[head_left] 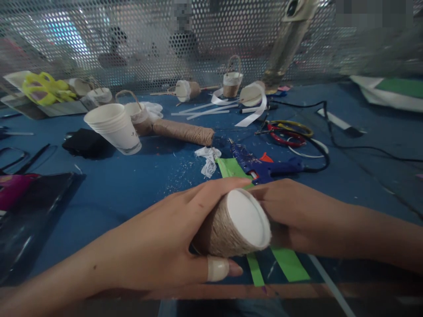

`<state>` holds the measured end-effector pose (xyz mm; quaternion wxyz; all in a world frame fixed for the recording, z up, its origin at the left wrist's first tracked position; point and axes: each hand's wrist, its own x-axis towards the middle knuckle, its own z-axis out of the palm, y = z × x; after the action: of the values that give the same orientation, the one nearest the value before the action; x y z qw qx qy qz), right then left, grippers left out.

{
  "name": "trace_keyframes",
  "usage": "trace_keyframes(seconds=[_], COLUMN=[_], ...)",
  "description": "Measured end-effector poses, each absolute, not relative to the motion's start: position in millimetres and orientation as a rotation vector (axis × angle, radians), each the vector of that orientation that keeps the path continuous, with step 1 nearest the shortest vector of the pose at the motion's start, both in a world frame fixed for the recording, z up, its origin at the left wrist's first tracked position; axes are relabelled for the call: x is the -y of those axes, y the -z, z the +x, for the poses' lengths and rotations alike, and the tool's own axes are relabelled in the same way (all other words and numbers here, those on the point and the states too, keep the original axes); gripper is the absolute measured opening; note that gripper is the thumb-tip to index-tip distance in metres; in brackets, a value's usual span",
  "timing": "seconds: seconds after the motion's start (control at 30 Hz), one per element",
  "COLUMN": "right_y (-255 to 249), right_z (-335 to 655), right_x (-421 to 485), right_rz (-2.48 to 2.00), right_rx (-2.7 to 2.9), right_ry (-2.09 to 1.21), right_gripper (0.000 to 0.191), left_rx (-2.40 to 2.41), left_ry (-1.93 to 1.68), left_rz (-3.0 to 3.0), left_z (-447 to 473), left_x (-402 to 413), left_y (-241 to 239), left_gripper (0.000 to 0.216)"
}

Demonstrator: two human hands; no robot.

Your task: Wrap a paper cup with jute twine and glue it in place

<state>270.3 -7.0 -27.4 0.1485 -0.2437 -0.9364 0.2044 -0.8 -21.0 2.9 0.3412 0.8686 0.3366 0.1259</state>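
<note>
Much of the twine-wrapped cup (231, 229) is hidden; my left hand (158, 242) covers its near-left end, so I cannot see that end at all; only the twine-wound side and the flat white closed end show. The cup lies tilted on its side just nearer me than the glue gun (264, 167); its long axis runs from my left palm up and to the right, and the white end points right and a little towards me.

My left fingers are clenched round the cup; the forefinger lies along its top edge and the thumb (218, 268), which has a pale strip wrapped round it, presses underneath. My right hand (291, 211) rests against the cup's far right side, also nearer me than the glue gun; its fingertips vanish behind the white end, so I cannot tell whether they grip or merely touch.

Green paper strips (291, 264) lie on the blue counter (132, 185) under the cup and run up beneath the glue gun's nose; the cup covers their middle. Just left of the glue gun sits a crumpled white scrap (208, 158); beyond that lies a twine spool (183, 131), on its side; farther left stands a tilted stack of paper cups (114, 125). Behind the glue gun lie scissors (287, 132), their blades hard to make out; its black cord loops off right. The far corners are blurred.
</note>
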Motion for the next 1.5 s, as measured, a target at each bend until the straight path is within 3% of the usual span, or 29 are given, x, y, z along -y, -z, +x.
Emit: trace_keyframes(seconds=[0.2,0.6,0.8,1.0,1.5], right_y=[27.6,22.4,23.7,23.7,24.4], right_z=[269.9,269.5,270.4,271.1,272.0], right_x=[8.9,9.0,9.4,10.6,9.2], right_rz=[-0.712,-0.799,-0.734,-0.758,-0.75], right_rx=[2.683,2.755,2.751,2.745,2.759], right_ry=[-0.572,-0.604,-0.61,-0.66,-0.648], right_gripper=[0.013,0.005,0.018,0.014,0.019], left_rx=[-0.889,-0.881,-0.912,-0.979,-1.035], left_ry=[-0.32,-0.387,-0.593,-0.762,-0.704], left_rz=[2.253,2.174,1.911,1.481,1.499], left_z=[2.0,1.1,-2.9,0.6,2.2], left_x=[21.6,20.5,15.5,17.3,18.7], left_y=[-2.6,-2.3,-3.0,-2.3,-7.7], left_gripper=[0.091,0.088,0.097,0.082,0.086])
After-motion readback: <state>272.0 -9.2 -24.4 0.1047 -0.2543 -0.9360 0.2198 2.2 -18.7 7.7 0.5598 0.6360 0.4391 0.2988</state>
